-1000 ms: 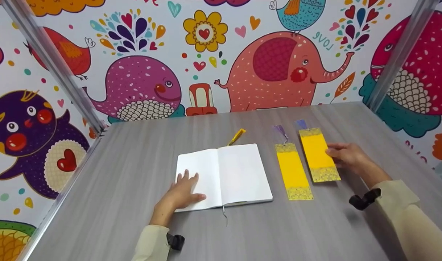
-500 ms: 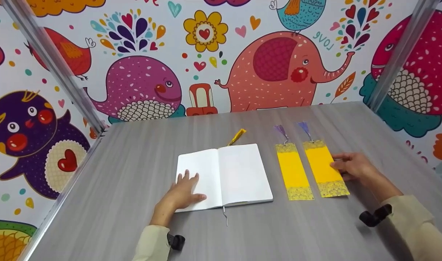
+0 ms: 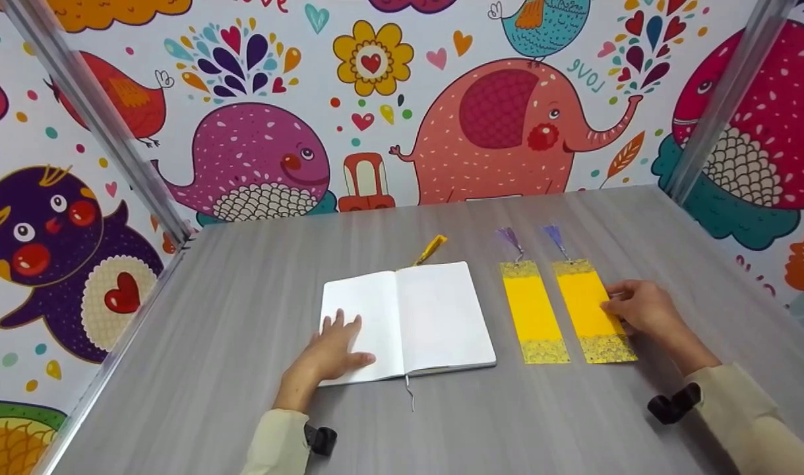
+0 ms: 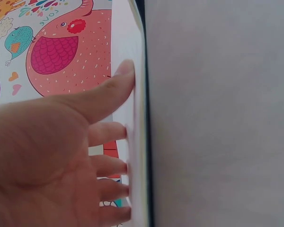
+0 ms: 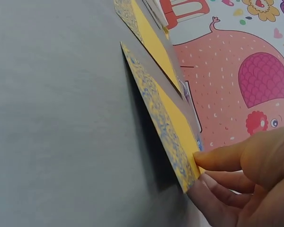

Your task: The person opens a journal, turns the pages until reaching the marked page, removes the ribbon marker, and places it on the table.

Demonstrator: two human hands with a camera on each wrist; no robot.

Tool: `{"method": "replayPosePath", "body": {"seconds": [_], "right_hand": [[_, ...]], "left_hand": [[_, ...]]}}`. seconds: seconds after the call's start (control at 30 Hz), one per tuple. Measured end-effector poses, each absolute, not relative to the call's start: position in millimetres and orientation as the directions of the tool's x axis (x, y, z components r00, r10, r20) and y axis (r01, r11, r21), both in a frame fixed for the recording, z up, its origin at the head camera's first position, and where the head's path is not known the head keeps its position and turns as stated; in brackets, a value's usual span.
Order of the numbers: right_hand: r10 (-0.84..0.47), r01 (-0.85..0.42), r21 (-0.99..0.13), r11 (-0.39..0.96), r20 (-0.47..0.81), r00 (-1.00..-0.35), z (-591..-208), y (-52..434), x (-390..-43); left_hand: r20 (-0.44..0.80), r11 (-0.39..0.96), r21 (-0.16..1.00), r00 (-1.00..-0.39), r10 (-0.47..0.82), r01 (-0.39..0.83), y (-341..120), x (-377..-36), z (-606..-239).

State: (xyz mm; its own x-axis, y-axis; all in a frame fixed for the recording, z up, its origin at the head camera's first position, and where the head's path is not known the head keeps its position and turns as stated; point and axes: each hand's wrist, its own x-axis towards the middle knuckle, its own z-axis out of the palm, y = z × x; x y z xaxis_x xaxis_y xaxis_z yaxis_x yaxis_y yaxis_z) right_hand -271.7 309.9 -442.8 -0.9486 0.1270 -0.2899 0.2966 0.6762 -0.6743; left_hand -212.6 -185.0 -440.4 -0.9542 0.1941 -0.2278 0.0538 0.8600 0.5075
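Note:
An open notebook (image 3: 444, 316) with blank white pages lies on the table. My left hand (image 3: 332, 349) rests on its left page with the fingers spread. To the right of the notebook lies a yellow bookmark (image 3: 535, 310) with patterned ends and a purple tassel. Beside that one is a second yellow bookmark (image 3: 589, 307) with a blue tassel. My right hand (image 3: 642, 308) pinches its right edge between thumb and fingers. In the right wrist view, the held edge is tilted up a little, with a shadow beneath it.
A yellow tassel (image 3: 432, 249) sticks out past the notebook's top edge, and a thin ribbon (image 3: 409, 394) trails from its bottom. The grey table (image 3: 210, 343) meets cartoon-printed walls at the back and sides, with metal posts (image 3: 105, 125) at the corners.
The right hand has brought the blue-tasselled bookmark down and nearer, lining it up beside the purple-tasselled one. Its tassel now lies stretched out. The left hand and notebook have stayed put.

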Motion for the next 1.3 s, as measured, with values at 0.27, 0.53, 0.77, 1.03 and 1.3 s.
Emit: {"method": "replayPosePath", "body": {"seconds": [0.27, 0.53, 0.77, 1.03, 1.3], "right_hand": [[0.143, 0.266, -0.631, 0.728, -0.239, -0.960, -443.0, 304.7, -269.5], [0.142, 0.227, -0.570, 0.789, -0.190, -0.972, -439.7, 300.2, -262.7], [0.128, 0.174, -0.543, 0.821, -0.122, -0.984, -436.5, 294.4, -262.3], [0.089, 0.066, -0.621, 0.781, 0.006, -0.996, -436.6, 276.0, -257.5], [-0.018, -0.070, -0.624, 0.778, 0.089, -0.996, -431.0, 256.0, -247.6]], "left_hand": [[-0.237, 0.860, 0.510, -0.954, 0.185, 0.040, -184.6, -211.4, -437.7], [-0.240, 0.862, 0.506, -0.953, 0.183, 0.038, -183.8, -212.7, -438.2], [-0.243, 0.867, 0.496, -0.952, 0.184, 0.041, -184.7, -212.7, -439.0], [-0.248, 0.869, 0.493, -0.954, 0.171, 0.028, -184.2, -212.2, -438.8], [-0.239, 0.869, 0.494, -0.955, 0.177, 0.038, -182.8, -211.6, -438.0]]}}
